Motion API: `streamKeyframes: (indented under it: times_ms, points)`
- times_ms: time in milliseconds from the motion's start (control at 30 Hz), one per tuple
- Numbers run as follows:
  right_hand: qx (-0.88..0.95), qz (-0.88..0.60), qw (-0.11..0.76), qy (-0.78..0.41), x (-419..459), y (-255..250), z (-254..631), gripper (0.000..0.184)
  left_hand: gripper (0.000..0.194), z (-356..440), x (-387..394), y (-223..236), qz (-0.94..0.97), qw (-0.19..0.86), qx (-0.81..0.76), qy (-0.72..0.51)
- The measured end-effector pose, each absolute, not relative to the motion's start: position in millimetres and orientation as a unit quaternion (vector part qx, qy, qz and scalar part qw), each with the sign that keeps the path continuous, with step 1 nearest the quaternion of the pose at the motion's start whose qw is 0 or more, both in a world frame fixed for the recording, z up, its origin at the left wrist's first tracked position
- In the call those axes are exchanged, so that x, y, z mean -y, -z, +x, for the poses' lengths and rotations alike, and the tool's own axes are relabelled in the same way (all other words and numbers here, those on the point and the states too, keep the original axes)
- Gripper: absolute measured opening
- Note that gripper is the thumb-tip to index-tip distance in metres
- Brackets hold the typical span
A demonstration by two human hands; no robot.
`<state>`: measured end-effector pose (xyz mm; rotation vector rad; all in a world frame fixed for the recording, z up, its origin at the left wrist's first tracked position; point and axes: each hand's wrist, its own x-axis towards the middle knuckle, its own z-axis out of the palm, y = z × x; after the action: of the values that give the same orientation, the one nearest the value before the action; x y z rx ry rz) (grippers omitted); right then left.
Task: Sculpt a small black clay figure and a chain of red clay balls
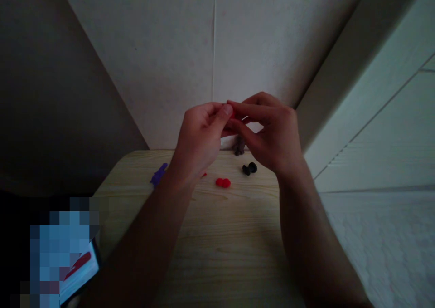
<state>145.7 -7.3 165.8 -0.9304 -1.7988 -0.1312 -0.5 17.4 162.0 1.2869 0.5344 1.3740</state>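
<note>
Above the far part of the wooden table, my left hand [206, 126] and my right hand [270, 129] meet, fingers pinched together. Between their fingertips is a small red lump [233, 114], perhaps modelling clay, mostly covered by the fingers. Both hands appear closed on it. Below them on the tabletop lie two red balls [223, 183] touching each other. A bit of red [204, 174] peeks out beside my left wrist. Right of the balls sits a black piece [249, 168] with rounded ends.
A purple lump [159, 175] lies left of my left forearm on the wooden table [224, 235]. A dark brown lump [239, 146] stands at the back edge by the wall. A lit screen [81, 269], partly pixelated, is at lower left. A pale cabinet [380, 131] rises at the right.
</note>
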Motion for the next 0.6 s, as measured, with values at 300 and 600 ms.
streamKeyframes:
  times_ms: [300,600]
  points:
    - [0.711,-0.382,0.578,0.122,11.4,-167.5,144.0,0.012,0.012,1.5,-9.5,-168.6,0.539,0.571,-0.204,-0.584]
    - [0.726,-0.386,0.564,0.068,12.0,-168.4,143.4,0.013,0.010,0.2,-10.1,-169.2,0.531,0.559,-0.212,-0.601]
